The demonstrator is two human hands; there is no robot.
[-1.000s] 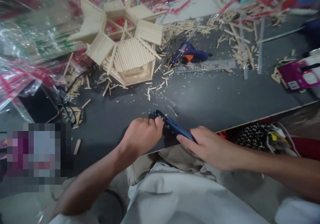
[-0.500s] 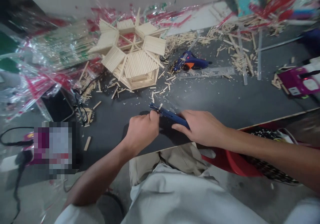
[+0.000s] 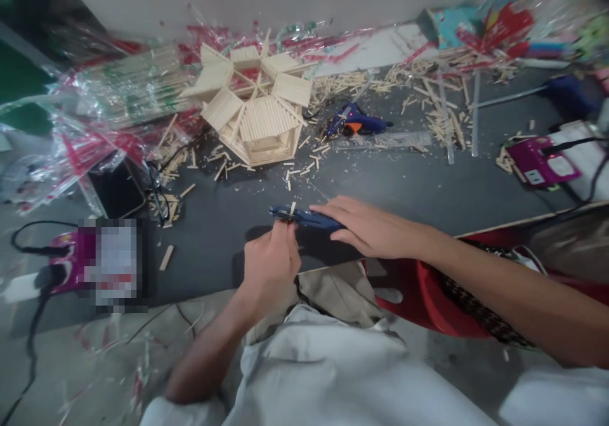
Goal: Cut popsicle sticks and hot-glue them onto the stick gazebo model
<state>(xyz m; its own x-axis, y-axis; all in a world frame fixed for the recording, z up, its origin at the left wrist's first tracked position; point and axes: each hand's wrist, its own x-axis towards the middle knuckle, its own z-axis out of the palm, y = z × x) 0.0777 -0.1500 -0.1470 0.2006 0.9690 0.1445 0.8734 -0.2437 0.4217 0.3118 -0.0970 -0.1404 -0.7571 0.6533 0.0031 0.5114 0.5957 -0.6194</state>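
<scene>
My right hand is wrapped round the handles of blue-handled cutting pliers, whose head points left. A short pale wooden stick crosses between the jaws, its tip standing above them. Just below, my left hand is closed with thumb and finger pinched at the stick's lower end, which the fingers mostly hide. Both hands hover over the near edge of the dark table. Beyond them stands a six-sided model of wooden sticks with slatted flaps around an open top.
A blue glue gun lies right of the model, by a clear ruler. Stick offcuts litter the table. A phone and plastic wrap are left. Purple power boxes with cables sit at both sides; a red chair is below.
The pliers and both hands have shifted slightly left in view, and the pliers lie more level. The stick stays between the jaws. The whole view has turned a little.
</scene>
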